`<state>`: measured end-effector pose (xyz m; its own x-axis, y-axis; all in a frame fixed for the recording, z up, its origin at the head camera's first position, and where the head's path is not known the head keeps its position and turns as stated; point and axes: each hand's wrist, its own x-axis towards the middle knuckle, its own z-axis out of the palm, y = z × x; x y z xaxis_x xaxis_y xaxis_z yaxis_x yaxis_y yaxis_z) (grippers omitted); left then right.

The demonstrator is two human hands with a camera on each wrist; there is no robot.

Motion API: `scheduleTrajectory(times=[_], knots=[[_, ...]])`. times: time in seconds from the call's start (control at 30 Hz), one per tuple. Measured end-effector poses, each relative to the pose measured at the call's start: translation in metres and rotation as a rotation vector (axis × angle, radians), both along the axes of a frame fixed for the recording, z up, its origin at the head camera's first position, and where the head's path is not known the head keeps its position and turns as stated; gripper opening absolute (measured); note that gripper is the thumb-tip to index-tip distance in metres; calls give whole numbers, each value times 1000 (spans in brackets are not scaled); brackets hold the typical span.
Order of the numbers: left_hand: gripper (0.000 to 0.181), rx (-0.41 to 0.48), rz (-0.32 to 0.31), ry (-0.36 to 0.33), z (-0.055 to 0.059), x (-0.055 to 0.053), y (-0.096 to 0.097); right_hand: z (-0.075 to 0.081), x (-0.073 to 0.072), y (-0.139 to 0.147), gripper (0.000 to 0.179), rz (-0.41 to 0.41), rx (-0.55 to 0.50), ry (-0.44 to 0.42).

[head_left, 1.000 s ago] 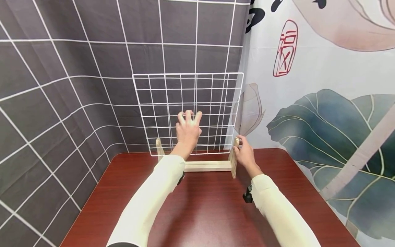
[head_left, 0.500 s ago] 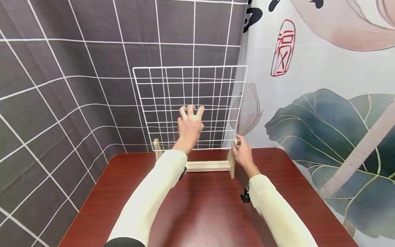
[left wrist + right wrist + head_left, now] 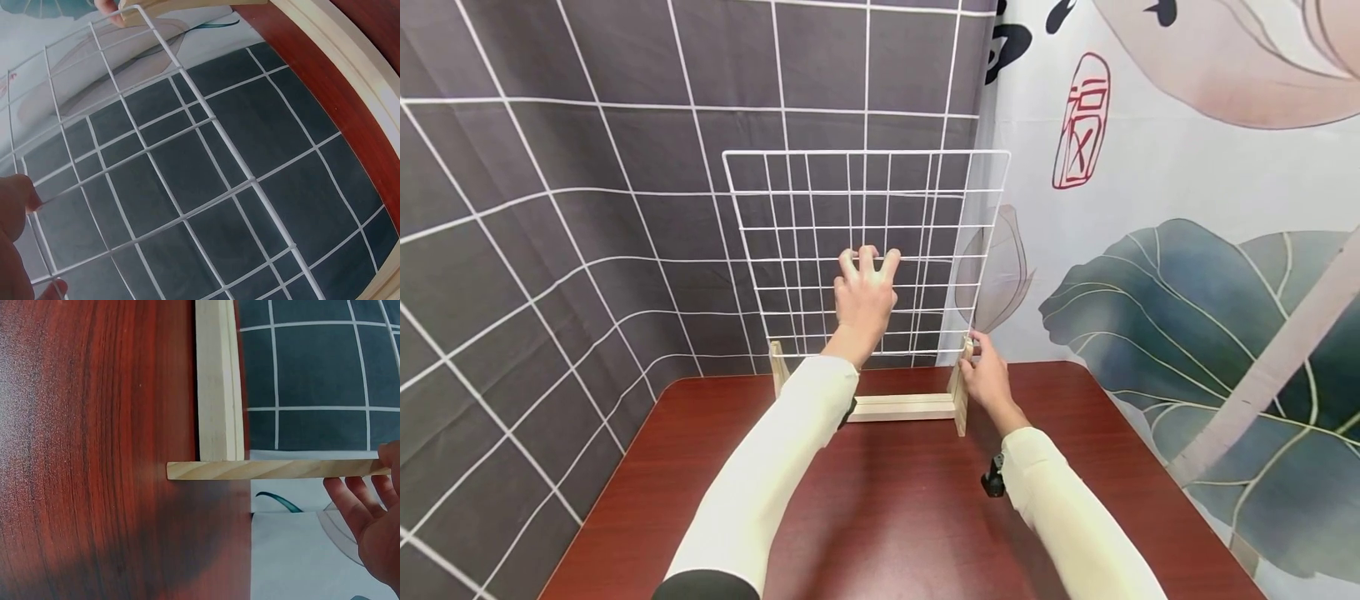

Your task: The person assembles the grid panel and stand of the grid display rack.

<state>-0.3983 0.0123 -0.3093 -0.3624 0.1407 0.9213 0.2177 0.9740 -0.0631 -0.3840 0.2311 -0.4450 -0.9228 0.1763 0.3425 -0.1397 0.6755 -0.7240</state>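
Observation:
A white wire grid panel (image 3: 808, 227) stands upright between the two side posts of a pale wooden stand (image 3: 902, 407). My left hand (image 3: 867, 302) grips the panel near its middle, fingers hooked over a horizontal wire; in the left wrist view, fingers (image 3: 14, 212) curl round the wires at the left edge. My right hand (image 3: 989, 377) pinches the top of the stand's right post (image 3: 962, 385). The right wrist view shows that post (image 3: 275, 469) between thumb and fingers, joined to the crossbar (image 3: 215, 381). Part of the left post (image 3: 778, 365) shows beyond my left forearm.
The stand rests near the far edge of a reddish-brown table (image 3: 917, 508). Behind it hangs a dark grey curtain (image 3: 647, 208) with white grid lines. A white curtain (image 3: 1097, 292) printed with leaves and petals hangs on the right.
My left hand has lifted the wire panel, its bottom edge rising toward the post tops, and the panel looks nearer. My right hand keeps its hold on the right post.

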Motion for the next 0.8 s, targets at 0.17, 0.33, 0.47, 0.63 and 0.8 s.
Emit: scheduleTrajectory(times=[0.17, 0.33, 0.47, 0.63, 0.8], knots=[[47, -11, -5, 2, 4, -2, 1, -1, 0, 1, 59, -1, 6, 6], [50, -14, -5, -14, 9, -5, 3, 0, 0, 1, 59, 4, 12, 16], [48, -4, 2, -10, 9, -7, 4, 0, -1, 1, 58, 5, 9, 18], [47, 5, -9, 5, 9, -9, 5, -1, -1, 0, 57, 4, 15, 16], [45, 10, -16, 14, 8, -12, 4, -2, -1, -1, 56, 0, 6, 12]])
